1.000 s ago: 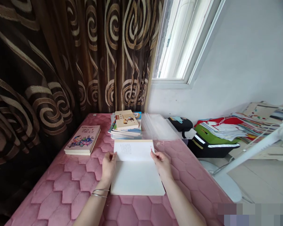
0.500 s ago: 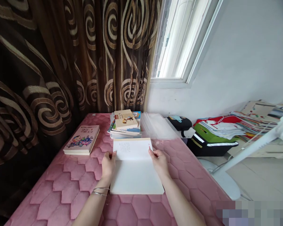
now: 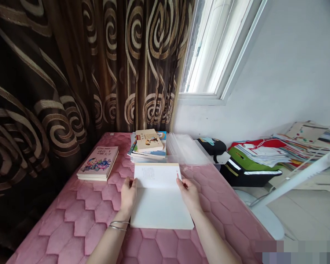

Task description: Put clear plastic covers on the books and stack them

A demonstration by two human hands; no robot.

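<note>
An open book (image 3: 161,211) lies in front of me on the pink quilted bed surface (image 3: 79,234). Its near page is blank; the far page carries a small block of print. At the left edge, my left hand (image 3: 128,192) pinches the far page between thumb and fingers, a bracelet on its wrist. My right hand (image 3: 189,192) grips the same page at its right edge, thumb on top. The fingers under the page are partly hidden.
Left of the book sit stacked pink-covered books (image 3: 99,163). Beyond it are a pile of books (image 3: 150,141) and clear plastic sheets (image 3: 187,148). To the right stand a green-and-black box (image 3: 250,167) with papers and a white lamp or stand (image 3: 294,185). A patterned curtain (image 3: 132,66) hangs behind.
The whole view has shifted slightly, so everything sits a little further right and lower. Both hands keep their hold on the book, which looks the same.
</note>
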